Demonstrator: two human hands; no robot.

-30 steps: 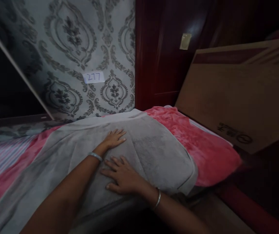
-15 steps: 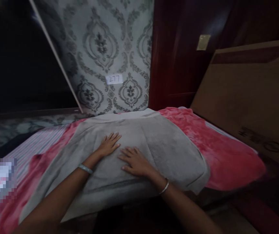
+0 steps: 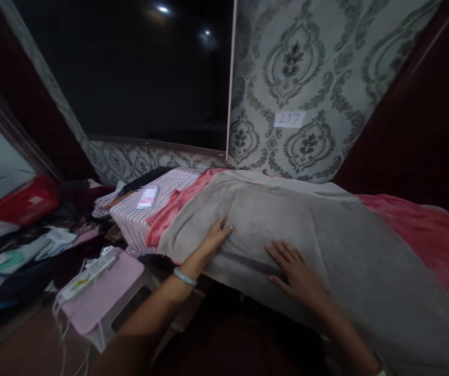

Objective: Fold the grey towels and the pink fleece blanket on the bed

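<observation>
A grey, plush-looking garment or cloth (image 3: pixel 275 209) lies spread out over a red blanket (image 3: pixel 416 224), with a few creases across it. On its left part rests my left hand (image 3: pixel 218 235), fingers stretched out and nothing held. My right hand (image 3: pixel 292 269) lies flat on the grey fabric nearer its front edge, fingers spread. The front of the fabric hangs over the edge of the surface. Under the blanket a striped cloth (image 3: pixel 138 219) shows at the left.
A pink stool (image 3: pixel 124 284) with a power strip (image 3: pixel 94 269) and cables stands at the left front. Behind it are piled clothes (image 3: pixel 47 245) and a red bag or box (image 3: pixel 24 201). A large television (image 3: pixel 149 78) hangs on the wall beside a "277" label (image 3: pixel 289 119).
The view has swung to the left, bringing the stool and clothes pile into sight. My hands have moved apart on the grey fabric, the left one toward its left side.
</observation>
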